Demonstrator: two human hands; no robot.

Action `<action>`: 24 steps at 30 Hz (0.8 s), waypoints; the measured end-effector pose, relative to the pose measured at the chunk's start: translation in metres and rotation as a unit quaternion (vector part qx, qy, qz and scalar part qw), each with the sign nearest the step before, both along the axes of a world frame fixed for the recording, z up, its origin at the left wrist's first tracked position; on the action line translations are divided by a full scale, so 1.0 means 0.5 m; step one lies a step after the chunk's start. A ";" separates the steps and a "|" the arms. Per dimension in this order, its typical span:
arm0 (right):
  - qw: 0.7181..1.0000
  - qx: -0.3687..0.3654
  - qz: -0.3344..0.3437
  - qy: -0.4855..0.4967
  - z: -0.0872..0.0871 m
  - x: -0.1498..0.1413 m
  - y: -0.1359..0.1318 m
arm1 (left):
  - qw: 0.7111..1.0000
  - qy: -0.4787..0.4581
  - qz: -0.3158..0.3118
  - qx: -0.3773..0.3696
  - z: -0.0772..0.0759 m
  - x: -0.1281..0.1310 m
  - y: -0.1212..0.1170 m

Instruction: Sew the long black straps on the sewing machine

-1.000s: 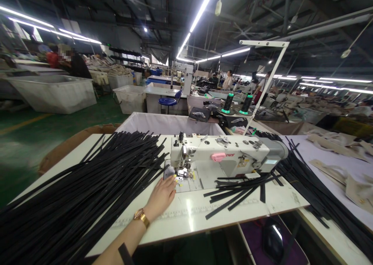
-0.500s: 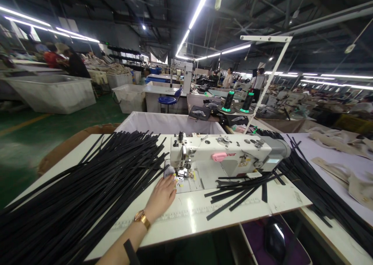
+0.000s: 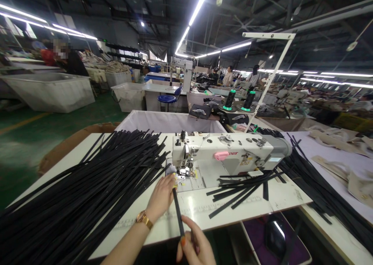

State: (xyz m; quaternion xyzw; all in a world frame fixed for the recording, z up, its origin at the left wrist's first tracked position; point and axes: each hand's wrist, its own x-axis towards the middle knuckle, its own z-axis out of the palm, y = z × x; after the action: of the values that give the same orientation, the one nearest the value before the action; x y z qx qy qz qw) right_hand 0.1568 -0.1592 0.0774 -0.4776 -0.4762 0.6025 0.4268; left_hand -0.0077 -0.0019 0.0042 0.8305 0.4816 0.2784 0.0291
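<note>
Left hand [image 3: 162, 197] is down on the white sewing table [image 3: 204, 210], fingers curled over the far end of a single narrow black strap [image 3: 177, 210], fingertips right by the presser foot [image 3: 186, 172] of the white industrial sewing machine [image 3: 230, 156]. A gold wristwatch [image 3: 143, 219] sits on that wrist. The strap runs straight back toward the person, and there is the right hand [image 3: 195, 249] at the bottom edge of the view, fingers closed in a pinch on the strap's near end. So the one strap is stretched between the two hands: its front end under the left fingers at the needle plate, its back end gripped in the right. How tightly the left hand presses cannot be told; it looks loosely curled rather than clenched.

To the left of that hand, a great heap of long black straps [image 3: 87, 187] fans across the table, its nearest tips just beside the left knuckles. On the other side, a smaller scatter of black straps [image 3: 241, 187] lies under the machine's arm, well apart from both hands. A pink tag [image 3: 220, 155] shows on the machine body. Further right, another mass of black straps [image 3: 320, 187] spills over the table edge. Behind the machine, two black thread cones on green bases [image 3: 239, 101] stand on a neighbouring bench, beside a white thread stand [image 3: 269, 67].
</note>
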 end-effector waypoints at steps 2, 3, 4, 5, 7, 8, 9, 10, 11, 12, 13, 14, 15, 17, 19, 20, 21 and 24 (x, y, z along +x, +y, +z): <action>0.998 0.041 -0.030 -0.044 -0.011 0.000 0.044 | 1.000 -0.020 0.019 -0.001 0.002 -0.003 0.001; 0.997 0.047 -0.036 -0.052 -0.015 -0.002 0.067 | 0.999 -0.028 0.027 -0.003 0.004 -0.003 0.001; 0.997 0.048 -0.041 -0.052 -0.019 -0.004 0.088 | 0.999 -0.036 0.031 -0.004 0.006 -0.004 0.001; 0.997 0.046 -0.046 -0.047 -0.023 -0.008 0.109 | 0.999 -0.041 0.030 -0.004 0.008 -0.004 0.001; 0.997 0.042 -0.061 -0.037 -0.032 -0.016 0.144 | 0.999 -0.047 0.022 -0.001 0.009 -0.005 0.001; 0.996 0.039 -0.071 -0.032 -0.038 -0.020 0.158 | 0.999 -0.045 0.018 0.001 0.009 -0.005 0.000; 0.996 0.035 -0.080 -0.029 -0.043 -0.023 0.168 | 0.999 -0.039 0.015 0.002 0.009 -0.005 0.000; 0.995 0.028 -0.087 -0.027 -0.048 -0.026 0.176 | 0.999 -0.031 0.012 0.002 0.007 -0.005 0.000; 0.995 0.020 -0.090 -0.025 -0.052 -0.029 0.180 | 1.000 -0.021 0.010 0.002 0.006 -0.004 0.000; 0.995 0.014 -0.091 -0.023 -0.056 -0.031 0.183 | 1.000 -0.009 0.006 0.001 0.004 -0.004 0.000; 0.996 0.009 -0.090 -0.020 -0.058 -0.033 0.184 | 1.000 0.001 0.002 0.001 0.003 -0.003 0.001; 0.996 0.004 -0.090 -0.018 -0.061 -0.035 0.184 | 1.000 0.011 -0.002 0.001 0.002 -0.002 0.001; 0.995 0.000 -0.094 -0.016 -0.062 -0.036 0.184 | 1.000 0.020 -0.007 0.001 0.001 -0.002 0.001; 0.994 -0.002 -0.108 -0.013 -0.064 -0.039 0.187 | 0.999 0.034 -0.014 -0.002 0.001 0.000 0.001; 0.993 -0.001 -0.120 -0.012 -0.063 -0.041 0.193 | 0.999 0.045 -0.018 -0.006 0.002 0.001 0.002; 0.992 0.003 -0.122 -0.011 -0.062 -0.043 0.198 | 0.999 0.049 -0.019 -0.007 0.003 0.001 0.003; 0.993 0.009 -0.121 -0.011 -0.060 -0.044 0.204 | 0.998 0.051 -0.020 -0.008 0.003 0.001 0.004; 0.994 0.030 -0.104 -0.006 -0.051 -0.049 0.218 | 0.998 0.054 -0.020 -0.011 0.002 0.000 0.006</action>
State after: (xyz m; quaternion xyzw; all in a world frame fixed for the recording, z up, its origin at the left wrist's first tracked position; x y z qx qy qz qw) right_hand 0.1321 -0.0502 0.0517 -0.5153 -0.4446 0.5368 0.4987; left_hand -0.0075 0.0013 0.0054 0.8535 0.4684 0.2275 0.0176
